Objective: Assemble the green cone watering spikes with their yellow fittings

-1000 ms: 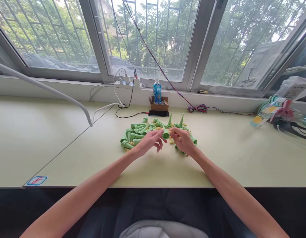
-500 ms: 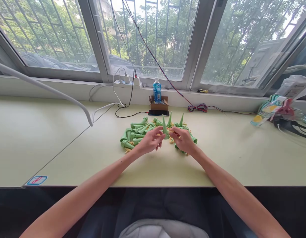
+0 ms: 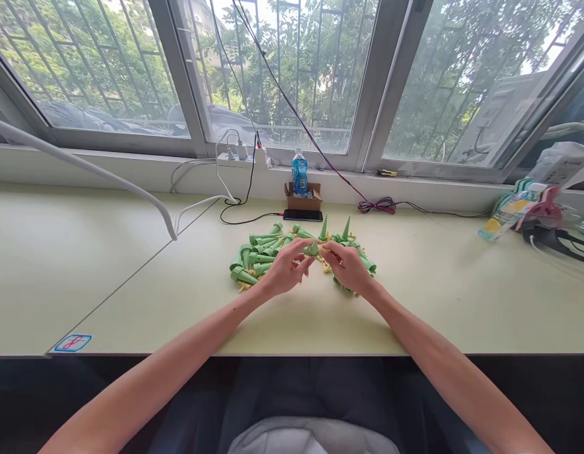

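Note:
Above the table, my left hand (image 3: 288, 265) is closed, its thumb and fingers pinching a green plastic watering spike (image 3: 313, 250). The cone's tip now points towards me, so it looks short. My right hand (image 3: 351, 265) is closed at the cone's right side, with a small yellow valve (image 3: 321, 248) showing at its fingertips. How far the valve sits in the spike is hidden by the fingers. Left of my hands lies a heap of green spikes (image 3: 261, 251) with yellow valves among them. On the right, another group includes two upright spikes (image 3: 345, 228), partly behind my right hand.
Behind the heaps are a black phone (image 3: 303, 215) on a cable and a small cardboard box (image 3: 311, 200) holding a blue bottle (image 3: 299, 173). A coiled cable (image 3: 377, 205) lies to the right. A white tube (image 3: 131, 186) crosses the left side. Bagged items (image 3: 523, 208) stand far right.
The spike has tipped from upright to pointing towards me and sits slightly lower. Both hands stay close together around it; the heaps look unchanged.

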Available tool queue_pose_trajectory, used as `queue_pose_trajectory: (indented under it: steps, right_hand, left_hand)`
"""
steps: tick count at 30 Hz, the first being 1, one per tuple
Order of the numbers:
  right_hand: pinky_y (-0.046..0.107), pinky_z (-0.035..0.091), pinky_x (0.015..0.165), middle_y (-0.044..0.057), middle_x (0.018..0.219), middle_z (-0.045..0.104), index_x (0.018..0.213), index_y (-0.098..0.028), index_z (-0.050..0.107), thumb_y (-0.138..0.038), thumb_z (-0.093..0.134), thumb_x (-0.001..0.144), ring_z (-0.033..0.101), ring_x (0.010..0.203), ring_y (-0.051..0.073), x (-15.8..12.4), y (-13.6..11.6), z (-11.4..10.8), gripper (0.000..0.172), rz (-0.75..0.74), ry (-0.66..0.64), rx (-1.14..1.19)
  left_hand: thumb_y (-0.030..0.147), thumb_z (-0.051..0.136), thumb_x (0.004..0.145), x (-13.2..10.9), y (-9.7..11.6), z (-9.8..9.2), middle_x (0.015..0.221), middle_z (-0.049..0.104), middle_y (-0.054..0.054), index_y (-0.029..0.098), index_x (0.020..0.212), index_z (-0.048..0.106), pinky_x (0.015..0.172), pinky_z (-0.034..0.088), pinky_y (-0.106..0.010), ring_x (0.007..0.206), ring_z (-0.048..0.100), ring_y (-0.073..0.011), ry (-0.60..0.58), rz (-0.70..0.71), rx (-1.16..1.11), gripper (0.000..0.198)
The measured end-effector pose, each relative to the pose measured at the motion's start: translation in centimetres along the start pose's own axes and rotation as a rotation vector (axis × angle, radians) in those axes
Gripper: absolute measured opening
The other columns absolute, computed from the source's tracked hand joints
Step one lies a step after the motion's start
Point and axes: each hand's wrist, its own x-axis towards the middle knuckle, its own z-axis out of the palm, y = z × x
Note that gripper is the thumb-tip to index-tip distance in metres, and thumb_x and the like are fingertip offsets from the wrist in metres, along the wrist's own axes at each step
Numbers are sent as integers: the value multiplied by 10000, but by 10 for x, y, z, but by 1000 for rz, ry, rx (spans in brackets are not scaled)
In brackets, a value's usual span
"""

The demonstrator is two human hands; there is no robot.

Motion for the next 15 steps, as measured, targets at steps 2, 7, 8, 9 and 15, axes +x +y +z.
queue_pose_trajectory:
  steps: [2, 7, 8, 9, 15]
  right_hand:
    - [219, 312, 515, -35, 589, 426, 785, -207, 519, -418, 405, 973, 328, 508, 103, 0, 0, 0, 305, -3, 15, -14]
    - [217, 315, 521, -34, 586, 415, 805, -204, 549, -433, 411, 977, 322, 518, 104, 1, 0, -1, 317, 6, 88, -25]
    - [218, 313, 521, -35, 580, 406, 809, -204, 556, -434, 414, 976, 319, 516, 105, 1, 0, -1, 318, 9, 99, -27]
    - [220, 313, 523, -35, 577, 404, 813, -204, 564, -435, 415, 976, 317, 515, 106, 1, 0, -2, 320, 6, 105, -30]
    - [229, 331, 549, -7, 637, 543, 875, -192, 631, -415, 419, 978, 386, 525, 106, 1, 0, -1, 325, -77, 37, -39]
  left_hand:
    - [439, 596, 864, 1, 2, 1, 1162, 511, -101, 247, 1273, 452, 404, 492, -197, 589, 600, -80, 3, -59, -84, 474]
    - [533, 630, 819, 5, 5, -1, 977, 543, -51, 183, 1022, 466, 382, 474, -215, 517, 595, -86, 5, -236, -319, 437]
    - [559, 599, 832, 6, 5, -2, 927, 552, -46, 164, 943, 488, 382, 460, -214, 507, 584, -86, 6, -279, -358, 425]
    - [585, 558, 849, 6, 3, -3, 875, 559, -46, 148, 868, 508, 386, 448, -214, 500, 572, -86, -3, -319, -396, 440]
    - [688, 429, 861, 7, -3, -6, 678, 568, -62, 111, 680, 597, 403, 388, -224, 492, 524, -105, -198, -492, -544, 628]
